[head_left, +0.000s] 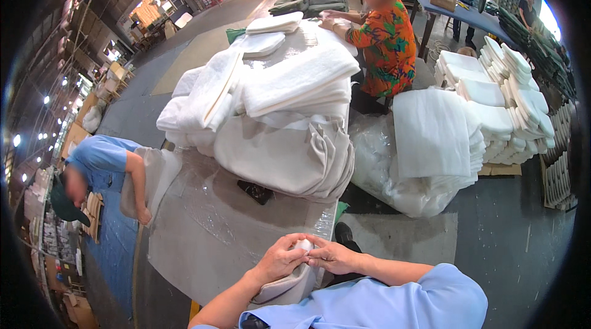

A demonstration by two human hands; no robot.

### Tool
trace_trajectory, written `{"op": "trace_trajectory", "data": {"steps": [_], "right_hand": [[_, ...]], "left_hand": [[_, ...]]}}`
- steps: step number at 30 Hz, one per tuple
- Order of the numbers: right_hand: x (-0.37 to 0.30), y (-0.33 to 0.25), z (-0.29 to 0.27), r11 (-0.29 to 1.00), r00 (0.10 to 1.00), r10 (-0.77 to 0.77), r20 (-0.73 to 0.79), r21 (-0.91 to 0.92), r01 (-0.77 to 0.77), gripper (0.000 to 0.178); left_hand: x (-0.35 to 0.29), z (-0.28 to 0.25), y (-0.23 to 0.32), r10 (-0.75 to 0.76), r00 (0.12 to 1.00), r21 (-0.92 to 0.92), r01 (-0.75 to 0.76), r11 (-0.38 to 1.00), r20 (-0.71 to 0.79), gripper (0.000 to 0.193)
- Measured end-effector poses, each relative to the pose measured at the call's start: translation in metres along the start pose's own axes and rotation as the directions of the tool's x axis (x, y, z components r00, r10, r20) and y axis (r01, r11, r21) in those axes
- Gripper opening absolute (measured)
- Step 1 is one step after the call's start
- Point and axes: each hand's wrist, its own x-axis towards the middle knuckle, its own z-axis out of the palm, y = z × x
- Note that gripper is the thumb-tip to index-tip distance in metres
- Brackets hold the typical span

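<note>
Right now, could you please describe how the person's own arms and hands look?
The left hand and right hand wear no gloves, and no watch shows on either wrist. The left forearm and right forearm are bare. The right sleeve is plain light blue and short.

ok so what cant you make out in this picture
White material, head view: mostly covered by the left hand and right hand.
Pale cover, head view: its near end is hidden by the blue shirt.
Dark thing by the stack of pale covers, head view: too small and dark to name.
Work of the person in the patterned shirt, head view: too small to tell.
</note>
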Motion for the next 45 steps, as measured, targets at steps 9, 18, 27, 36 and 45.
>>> {"op": "trace_trajectory", "data": {"steps": [9, 18, 27, 36, 45], "right_hand": [[0.023, 0.014, -0.012, 0.990, 0.984, 0.142, -0.105, 0.037, -0.139, 0.036], [0.042, 0.055, -0.021, 0.821, 0.907, 0.419, 0.037, 0.410, -0.397, 0.040], [0.057, 0.037, -0.026, 0.942, 0.943, 0.323, -0.083, 0.123, -0.312, 0.036], [0.064, 0.040, -0.034, 0.883, 0.897, 0.443, -0.018, 0.181, -0.432, 0.031], [0.064, 0.098, -0.027, 0.703, 0.836, 0.536, 0.120, 0.485, -0.521, 0.020]], "left_hand": [[0.008, 0.017, -0.019, -0.180, 0.969, -0.134, 0.158, 0.978, -0.168, 0.016], [0.019, 0.029, -0.033, -0.491, 0.848, -0.327, 0.415, 0.849, -0.198, 0.021], [0.016, 0.025, -0.052, -0.633, 0.773, -0.540, 0.516, 0.665, -0.040, 0.027], [0.019, 0.022, -0.062, -0.660, 0.746, -0.557, 0.586, 0.589, 0.086, 0.029], [0.017, 0.037, -0.099, -0.589, 0.787, -0.703, 0.524, 0.480, 0.184, 0.032]]}}
